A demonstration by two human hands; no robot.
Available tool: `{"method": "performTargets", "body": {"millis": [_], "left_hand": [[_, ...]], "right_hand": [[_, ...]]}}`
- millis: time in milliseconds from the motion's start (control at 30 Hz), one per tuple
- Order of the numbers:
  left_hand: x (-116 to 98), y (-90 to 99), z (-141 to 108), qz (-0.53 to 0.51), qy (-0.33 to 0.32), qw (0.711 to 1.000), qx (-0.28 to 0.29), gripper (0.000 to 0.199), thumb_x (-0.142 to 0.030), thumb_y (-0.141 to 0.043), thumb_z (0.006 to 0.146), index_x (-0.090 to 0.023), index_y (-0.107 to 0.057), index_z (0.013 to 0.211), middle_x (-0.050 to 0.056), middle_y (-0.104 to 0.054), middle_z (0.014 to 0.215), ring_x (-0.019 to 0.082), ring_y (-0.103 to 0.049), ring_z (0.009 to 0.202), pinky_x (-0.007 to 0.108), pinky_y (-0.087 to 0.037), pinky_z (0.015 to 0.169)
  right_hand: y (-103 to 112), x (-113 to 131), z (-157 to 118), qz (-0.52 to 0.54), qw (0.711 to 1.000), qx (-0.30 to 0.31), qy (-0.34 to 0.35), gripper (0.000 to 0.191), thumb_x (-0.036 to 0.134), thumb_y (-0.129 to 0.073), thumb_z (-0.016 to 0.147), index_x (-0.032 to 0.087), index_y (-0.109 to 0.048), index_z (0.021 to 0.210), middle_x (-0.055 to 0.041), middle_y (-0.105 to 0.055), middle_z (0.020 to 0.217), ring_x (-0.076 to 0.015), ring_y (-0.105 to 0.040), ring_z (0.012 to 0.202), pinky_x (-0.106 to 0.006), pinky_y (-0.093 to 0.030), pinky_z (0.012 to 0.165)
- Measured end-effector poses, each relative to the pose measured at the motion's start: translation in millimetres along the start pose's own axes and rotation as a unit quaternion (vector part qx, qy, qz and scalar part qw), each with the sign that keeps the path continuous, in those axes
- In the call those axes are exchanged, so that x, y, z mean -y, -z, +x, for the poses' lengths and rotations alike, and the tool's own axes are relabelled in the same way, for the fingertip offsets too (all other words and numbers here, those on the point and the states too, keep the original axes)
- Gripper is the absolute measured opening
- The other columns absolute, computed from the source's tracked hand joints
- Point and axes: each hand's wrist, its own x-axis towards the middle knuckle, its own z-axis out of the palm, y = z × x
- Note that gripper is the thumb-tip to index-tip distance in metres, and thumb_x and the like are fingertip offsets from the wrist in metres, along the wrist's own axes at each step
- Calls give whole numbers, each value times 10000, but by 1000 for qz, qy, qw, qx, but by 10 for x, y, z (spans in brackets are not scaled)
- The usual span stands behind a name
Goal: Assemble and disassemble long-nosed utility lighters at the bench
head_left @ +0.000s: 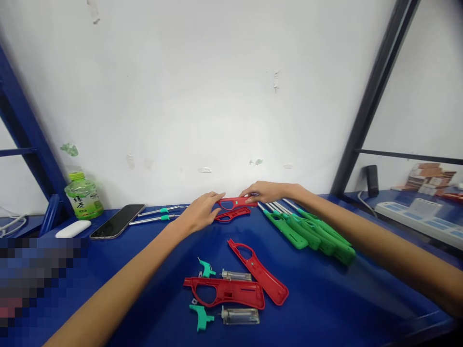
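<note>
At the back of the table, a red lighter casing half (235,202) lies between my hands. My left hand (202,211) has its fingers and thumb closed around the narrow left end. On the right end, my right hand (262,192) grips it with bent fingers. Just in front lies another red casing half (233,214). Nearer to me are two more red casing halves, one lying level (238,293) and one slanted (262,274). Beside them are clear fuel tanks (240,316) and teal triggers (201,316), with small metal pieces partly hidden.
Several green lighters (300,231) with metal tubes lie at the right, under my right forearm. At the left are metal lighter tubes (154,219), a phone (117,221), a white case (73,229) and a green tea bottle (84,196). A white wall stands behind the blue table (152,289).
</note>
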Motion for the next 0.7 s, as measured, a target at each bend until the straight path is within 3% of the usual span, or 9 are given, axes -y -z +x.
{"method": "performTargets", "body": {"millis": [133,300,433,700], "left_hand": [[15,-53,66,-21,4,998,54,339,-410,-691,1049,-197,-670,1312,96,-700,1319,235,-717,1111,460,-627,958],[47,-137,67,-46,13,993,105,345,-413,-698,1045,-194,-669,1310,93,-702,1308,233,-720,1096,448,-632,938],[84,-195,63,-52,20,991,121,358,-413,-705,1040,-192,-666,1318,95,-696,1323,243,-715,1123,465,-626,957],[190,-302,33,-76,38,989,125,354,-413,-705,1039,-201,-668,1321,97,-690,1344,250,-709,1149,471,-619,978]], "right_hand": [[1,7,62,6,1000,-29,6,365,404,-694,1057,202,-662,1359,-102,-688,1370,-248,-715,1145,-474,-626,972],[-236,30,8,-41,995,-80,-38,391,418,-703,1048,201,-655,1370,-106,-677,1386,-262,-704,1175,-495,-614,993],[-396,41,17,-56,996,-65,-40,362,416,-697,1053,200,-668,1343,-102,-690,1361,-249,-713,1144,-476,-622,974],[-512,-37,127,-48,998,-19,-35,372,414,-701,1050,198,-664,1352,-103,-687,1367,-253,-712,1153,-482,-621,978]]}}
